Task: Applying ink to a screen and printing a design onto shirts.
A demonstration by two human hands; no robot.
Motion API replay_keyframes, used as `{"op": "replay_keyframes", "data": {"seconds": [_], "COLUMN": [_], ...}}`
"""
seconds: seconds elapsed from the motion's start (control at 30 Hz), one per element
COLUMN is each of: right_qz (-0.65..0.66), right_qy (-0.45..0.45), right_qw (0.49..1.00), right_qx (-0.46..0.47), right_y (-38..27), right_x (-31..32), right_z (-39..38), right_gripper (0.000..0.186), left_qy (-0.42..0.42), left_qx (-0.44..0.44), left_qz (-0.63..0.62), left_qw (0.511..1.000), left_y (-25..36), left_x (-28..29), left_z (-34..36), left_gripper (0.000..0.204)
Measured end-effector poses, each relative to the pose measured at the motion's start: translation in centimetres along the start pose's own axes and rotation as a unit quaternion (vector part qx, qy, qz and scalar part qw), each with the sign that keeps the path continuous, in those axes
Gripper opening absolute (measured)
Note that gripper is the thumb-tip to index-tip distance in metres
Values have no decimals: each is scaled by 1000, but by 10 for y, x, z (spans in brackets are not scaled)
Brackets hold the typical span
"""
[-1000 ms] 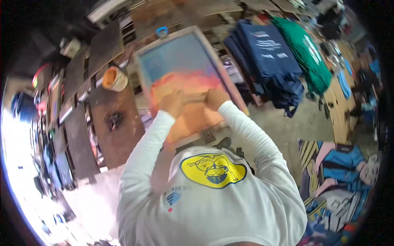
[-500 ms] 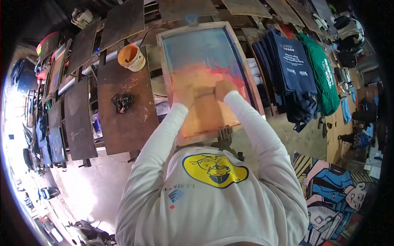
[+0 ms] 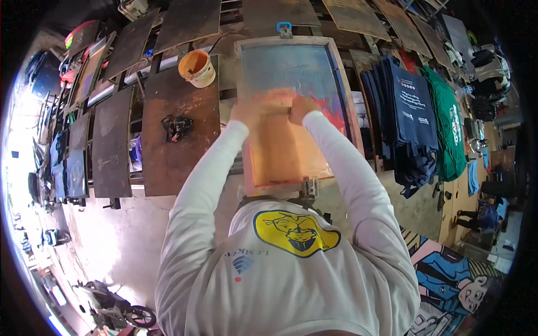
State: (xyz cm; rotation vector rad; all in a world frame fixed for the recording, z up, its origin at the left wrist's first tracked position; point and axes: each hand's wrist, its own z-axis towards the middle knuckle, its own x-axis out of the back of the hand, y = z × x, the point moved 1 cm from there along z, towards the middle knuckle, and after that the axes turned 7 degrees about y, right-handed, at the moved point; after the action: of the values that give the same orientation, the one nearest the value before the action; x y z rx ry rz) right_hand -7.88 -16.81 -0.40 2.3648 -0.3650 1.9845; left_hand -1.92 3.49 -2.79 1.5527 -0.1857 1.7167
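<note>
A wooden-framed printing screen (image 3: 346, 106) lies in front of me, its mesh blue at the far end and coated with orange ink over the near part. Both my left hand (image 3: 246, 111) and my right hand (image 3: 303, 107) are closed on a squeegee (image 3: 278, 103), one at each end. The squeegee spans the mesh crosswise, around the middle of the screen. Pinkish-red ink streaks show beyond and to the right of my hands. A metal hinge clamp (image 3: 310, 188) is at the screen's near edge, and a blue-topped clamp (image 3: 284, 29) at its far edge.
To the left, a dark board (image 3: 185, 162) carries an ink-stained bucket (image 3: 196, 69) and a dark crumpled lump (image 3: 176, 128). Navy bags (image 3: 408, 106) and green bags (image 3: 448, 129) hang in stacks on the right. More dark boards (image 3: 112, 151) line the far side and left.
My hands have pushed the squeegee farther from me along the mesh, leaving more orange surface on the near side. The whole view has shifted slightly.
</note>
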Motion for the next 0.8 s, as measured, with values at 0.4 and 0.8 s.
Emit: {"op": "replay_keyframes", "data": {"seconds": [0.4,0.8], "right_qz": [9,6], "right_qy": [-61,-9], "right_qw": [997,1000], "right_qx": [53,-2], "right_y": [-4,-4], "right_x": [-20,17], "right_z": [-69,42], "right_gripper": [31,34], "left_qy": [-119,-98], "left_qx": [76,41], "left_qz": [-28,74], "left_qw": [990,992], "left_y": [21,-14], "left_x": [-22,6], "left_z": [-88,39], "left_gripper": [36,43]}}
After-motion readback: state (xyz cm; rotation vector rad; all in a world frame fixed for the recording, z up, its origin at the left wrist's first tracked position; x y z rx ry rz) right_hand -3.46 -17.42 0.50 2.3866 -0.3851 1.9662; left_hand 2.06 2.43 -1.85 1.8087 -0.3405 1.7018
